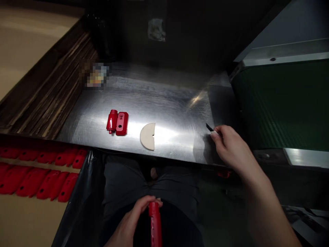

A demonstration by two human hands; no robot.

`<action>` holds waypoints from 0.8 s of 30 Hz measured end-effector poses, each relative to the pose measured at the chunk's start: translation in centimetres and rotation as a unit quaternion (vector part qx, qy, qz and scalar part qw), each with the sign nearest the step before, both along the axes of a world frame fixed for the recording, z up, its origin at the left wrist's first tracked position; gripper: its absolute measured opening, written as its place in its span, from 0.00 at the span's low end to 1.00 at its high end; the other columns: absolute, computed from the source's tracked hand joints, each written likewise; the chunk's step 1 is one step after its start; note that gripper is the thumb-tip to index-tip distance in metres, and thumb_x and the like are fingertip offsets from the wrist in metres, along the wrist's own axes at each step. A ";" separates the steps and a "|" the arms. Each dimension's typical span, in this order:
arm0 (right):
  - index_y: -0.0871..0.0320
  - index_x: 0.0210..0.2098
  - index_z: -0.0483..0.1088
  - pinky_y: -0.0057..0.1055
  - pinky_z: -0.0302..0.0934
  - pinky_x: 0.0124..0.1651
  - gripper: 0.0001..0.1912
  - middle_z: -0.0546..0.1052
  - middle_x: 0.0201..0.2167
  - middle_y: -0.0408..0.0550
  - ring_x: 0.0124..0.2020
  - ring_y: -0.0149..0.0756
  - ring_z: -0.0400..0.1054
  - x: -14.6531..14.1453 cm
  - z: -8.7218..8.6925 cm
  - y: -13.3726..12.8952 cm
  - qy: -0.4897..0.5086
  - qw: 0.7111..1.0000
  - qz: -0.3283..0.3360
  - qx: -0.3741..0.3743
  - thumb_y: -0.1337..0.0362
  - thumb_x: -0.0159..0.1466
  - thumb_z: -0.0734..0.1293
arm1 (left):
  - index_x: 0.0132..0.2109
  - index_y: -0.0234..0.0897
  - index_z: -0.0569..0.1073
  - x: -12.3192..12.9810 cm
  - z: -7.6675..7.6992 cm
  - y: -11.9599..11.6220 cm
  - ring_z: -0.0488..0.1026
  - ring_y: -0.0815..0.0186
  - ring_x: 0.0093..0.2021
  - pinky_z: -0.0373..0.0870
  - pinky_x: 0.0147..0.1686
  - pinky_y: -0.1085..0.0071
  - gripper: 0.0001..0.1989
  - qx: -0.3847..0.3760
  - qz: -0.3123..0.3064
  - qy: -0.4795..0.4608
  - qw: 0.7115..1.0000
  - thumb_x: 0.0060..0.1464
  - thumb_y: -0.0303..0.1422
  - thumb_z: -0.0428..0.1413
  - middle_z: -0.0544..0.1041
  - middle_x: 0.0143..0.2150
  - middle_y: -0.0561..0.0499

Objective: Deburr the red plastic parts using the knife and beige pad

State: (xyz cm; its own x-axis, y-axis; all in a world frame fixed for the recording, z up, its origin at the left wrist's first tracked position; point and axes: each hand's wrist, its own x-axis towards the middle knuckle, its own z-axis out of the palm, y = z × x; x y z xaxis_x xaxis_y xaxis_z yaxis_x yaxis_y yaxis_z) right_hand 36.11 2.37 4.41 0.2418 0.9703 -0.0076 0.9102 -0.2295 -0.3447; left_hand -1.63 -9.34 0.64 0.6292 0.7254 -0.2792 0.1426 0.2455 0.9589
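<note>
Low in front of my lap, my left hand [133, 214] is closed on a red plastic part [155, 223] held edge-on. Over the metal table's right side, my right hand [228, 142] grips a small knife [209, 127]; its dark, thin blade points up and left, and most of the handle is hidden in the fingers. On the table, left of centre, lies a red plastic casing [117, 122] with a rounded piece beside a flat one. A pale half-round pad [148, 136] with a small notch lies near the front edge.
The shiny metal table [164, 99] spans the middle. A green conveyor belt [288, 103] runs on the right. Stacked brown sheets [51, 89] stand left. Rows of red plastic parts [38, 181] lie at lower left. A dark panel [190, 37] rises behind.
</note>
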 end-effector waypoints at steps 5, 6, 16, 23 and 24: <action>0.47 0.57 0.66 0.38 0.69 0.43 0.21 0.80 0.43 0.47 0.41 0.44 0.77 -5.7 2.7 -5.6 0.215 0.962 0.077 -0.151 0.43 0.75 0.56 | 0.74 0.51 0.60 -1.1 -0.6 -1.0 0.70 0.42 0.69 0.67 0.69 0.51 0.53 0.030 -0.009 0.032 0.999 0.46 0.51 0.74 0.72 0.69 0.40; 0.46 0.59 0.67 0.39 0.70 0.48 0.21 0.81 0.47 0.47 0.46 0.44 0.77 -6.8 2.7 -6.5 0.245 0.945 0.112 -0.186 0.43 0.76 0.56 | 0.74 0.50 0.60 -1.2 -1.0 -1.2 0.70 0.42 0.69 0.67 0.69 0.52 0.53 0.037 -0.015 0.032 0.999 0.46 0.51 0.74 0.72 0.69 0.40; 0.47 0.43 0.70 0.33 0.64 0.48 0.15 0.78 0.39 0.38 0.43 0.35 0.74 -11.7 3.4 -9.8 0.310 0.848 0.232 -0.361 0.53 0.79 0.55 | 0.76 0.52 0.54 -1.6 -0.8 -2.0 0.68 0.42 0.69 0.67 0.69 0.52 0.60 0.106 -0.053 0.043 0.992 0.42 0.53 0.75 0.69 0.71 0.40; 0.45 0.45 0.70 0.33 0.59 0.43 0.14 0.79 0.37 0.35 0.38 0.34 0.76 -13.4 3.8 -9.8 0.277 0.830 0.307 -0.374 0.56 0.80 0.54 | 0.77 0.48 0.55 -2.1 0.4 -3.2 0.65 0.37 0.71 0.66 0.70 0.48 0.59 0.101 -0.030 0.105 0.989 0.44 0.47 0.76 0.67 0.73 0.38; 0.45 0.45 0.71 0.33 0.58 0.41 0.14 0.80 0.37 0.35 0.38 0.34 0.76 -13.6 3.7 -9.7 0.271 0.831 0.315 -0.370 0.56 0.80 0.55 | 0.77 0.48 0.55 -2.2 0.4 -3.3 0.66 0.37 0.70 0.67 0.69 0.48 0.59 0.101 -0.031 0.106 0.989 0.44 0.46 0.75 0.67 0.73 0.38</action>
